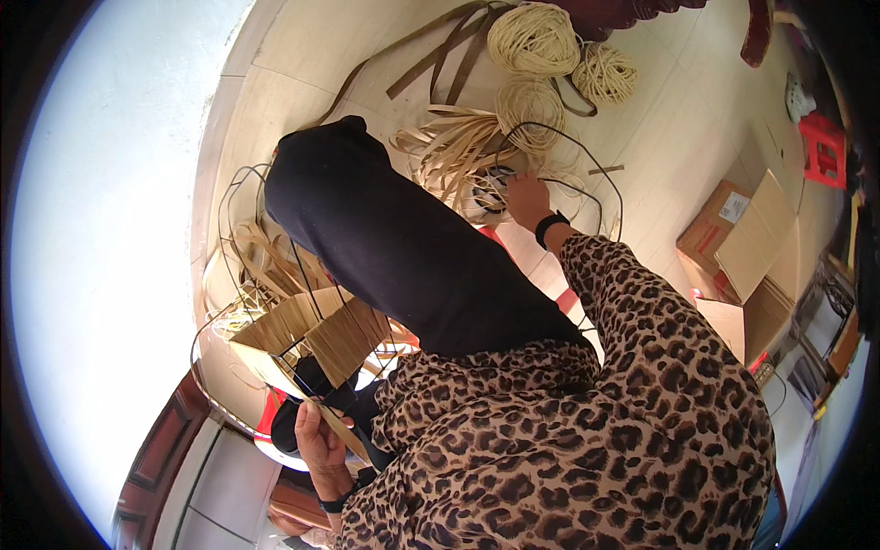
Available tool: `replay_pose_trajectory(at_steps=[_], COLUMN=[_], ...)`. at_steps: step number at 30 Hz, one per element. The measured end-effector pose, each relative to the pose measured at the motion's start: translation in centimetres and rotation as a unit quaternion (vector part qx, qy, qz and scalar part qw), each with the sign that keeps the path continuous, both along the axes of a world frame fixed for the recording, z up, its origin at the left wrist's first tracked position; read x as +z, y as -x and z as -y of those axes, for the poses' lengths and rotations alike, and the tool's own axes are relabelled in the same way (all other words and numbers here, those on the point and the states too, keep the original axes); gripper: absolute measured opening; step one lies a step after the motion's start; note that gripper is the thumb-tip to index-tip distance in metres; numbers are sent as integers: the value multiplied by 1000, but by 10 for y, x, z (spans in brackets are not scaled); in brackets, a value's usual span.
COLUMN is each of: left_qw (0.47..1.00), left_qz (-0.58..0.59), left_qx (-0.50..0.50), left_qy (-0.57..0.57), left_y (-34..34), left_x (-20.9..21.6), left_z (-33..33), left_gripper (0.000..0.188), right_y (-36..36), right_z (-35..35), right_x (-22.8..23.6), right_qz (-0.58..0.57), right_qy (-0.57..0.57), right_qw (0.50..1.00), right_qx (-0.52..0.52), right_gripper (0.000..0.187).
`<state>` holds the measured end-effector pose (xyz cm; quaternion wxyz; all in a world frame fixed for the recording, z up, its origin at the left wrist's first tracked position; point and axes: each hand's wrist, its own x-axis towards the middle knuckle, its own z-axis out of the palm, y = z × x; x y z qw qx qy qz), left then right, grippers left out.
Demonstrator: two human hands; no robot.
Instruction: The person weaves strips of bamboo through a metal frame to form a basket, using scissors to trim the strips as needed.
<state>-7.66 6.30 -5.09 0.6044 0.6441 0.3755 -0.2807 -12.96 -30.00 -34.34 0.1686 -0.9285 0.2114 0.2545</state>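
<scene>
My left hand (321, 442) is closed on a flat tan strip (346, 429) at the near corner of a wire frame (305, 261). Tan woven panels (341, 341) cover part of this black frame, which lies left of my black-trousered leg. Beyond the leg, my right hand (527, 200) reaches down with its fingers curled. It is at a dark, round item (493, 190) beside a heap of loose tan strips (451, 151); what the fingertips hold, if anything, is hidden. A bent black wire (587, 151) arches close to that hand.
Balls of pale cord (532, 39) and a loose coil (530, 112) lie at the far side, near brown straps (449, 64). At right stand an open cardboard box (756, 247) and a red plastic stool (822, 149). A white wall (110, 229) bounds the left.
</scene>
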Motion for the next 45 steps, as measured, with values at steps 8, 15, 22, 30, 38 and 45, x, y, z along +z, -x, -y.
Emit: replay_pose_trajectory(at_steps=[8, 15, 22, 30, 38, 45], left_qw=[1000, 1000, 999, 999, 998, 998], left_qz=[4, 3, 1, 5, 4, 6], left_qx=[2, 21, 15, 17, 7, 10], left_qy=[24, 13, 52, 28, 58, 55], left_y=[0, 0, -1, 5, 3, 6], left_x=[-3, -2, -4, -4, -1, -2], left_z=[4, 10, 6, 5, 3, 5], left_gripper=[13, 15, 15, 15, 15, 14], right_y=[-23, -26, -72, -14, 5, -3], right_z=[-18, 7, 85, 31, -11, -13], right_x=[12, -24, -25, 3, -1, -6], right_qz=[65, 104, 191, 250, 121, 92], right_qy=[2, -27, -186, -88, -109, 13], right_qw=[997, 993, 873, 937, 984, 996], right_qx=[-50, -43, -408, -227, -78, 3], right_gripper=[17, 21, 11, 13, 12, 24])
